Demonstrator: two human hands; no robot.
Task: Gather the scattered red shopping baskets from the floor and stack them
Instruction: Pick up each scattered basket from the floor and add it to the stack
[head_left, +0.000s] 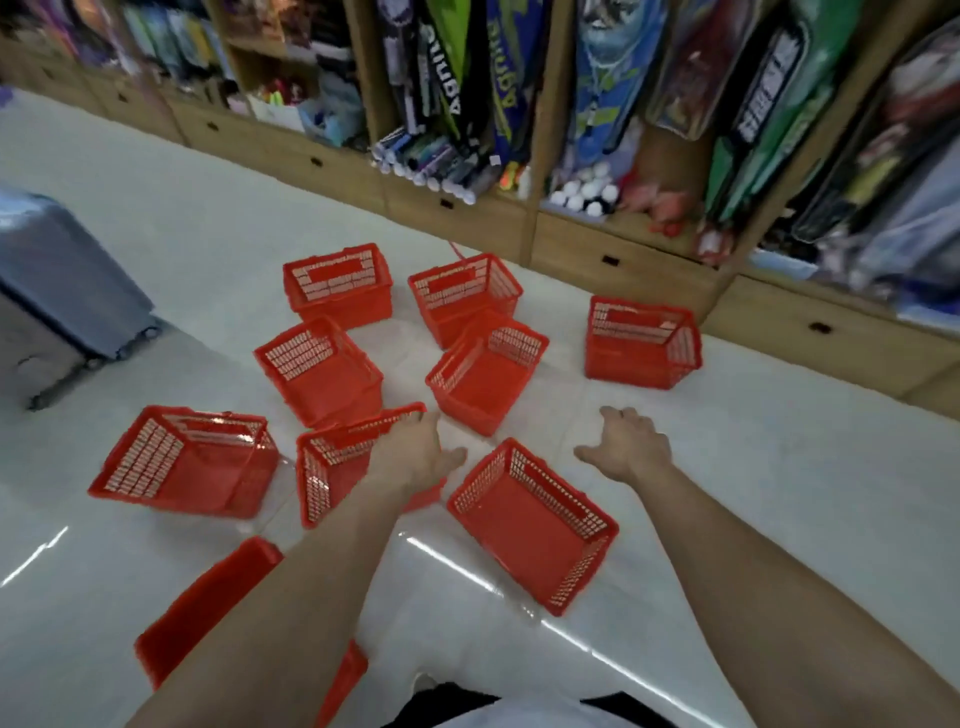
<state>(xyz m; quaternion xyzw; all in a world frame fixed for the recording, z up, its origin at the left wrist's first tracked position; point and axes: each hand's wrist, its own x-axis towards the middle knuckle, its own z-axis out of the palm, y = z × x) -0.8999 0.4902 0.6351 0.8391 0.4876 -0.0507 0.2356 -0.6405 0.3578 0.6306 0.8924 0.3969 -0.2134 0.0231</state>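
Glossy white floor (779, 493), wooden shelves (571, 249); red baskets (530, 525) scattered; left hand (415, 452), right hand (631, 447) spread, empty.

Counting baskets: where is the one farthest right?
In the head view, that basket sits apart on the floor, right of the other baskets, near the wooden drawers.

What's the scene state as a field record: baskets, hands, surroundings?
baskets: nine red ones in view, scattered on the floor
stack: none visible
left hand: open, reaching over a basket's rim, contact unclear
right hand: open, holding nothing, above bare floor
surroundings: shelves of goods behind, grey suitcase at left
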